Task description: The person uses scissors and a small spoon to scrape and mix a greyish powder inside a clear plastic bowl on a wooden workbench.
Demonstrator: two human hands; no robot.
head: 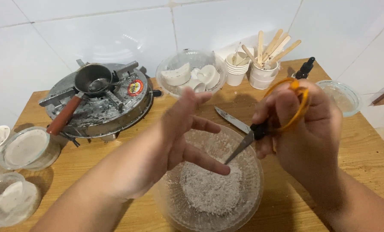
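My right hand [305, 129] grips a pair of scissors [260, 129] with orange handle loops, the two blades spread apart and pointing left. My left hand [183, 133] is held open with fingers apart, its fingertip close to the lower blade tip. Both hands hover over a clear plastic bowl [252, 189] holding a heap of whitish shredded flakes [209, 189] on the wooden table [363, 154].
A small metal stove [101, 107] with a red-handled pot [91, 79] stands at the back left. Behind are a clear bowl of white pieces [192, 73], cups with wooden sticks [265, 64], a dark dropper bottle [305, 68] and a glass dish [342, 96]. Glass bowls [26, 148] line the left edge.
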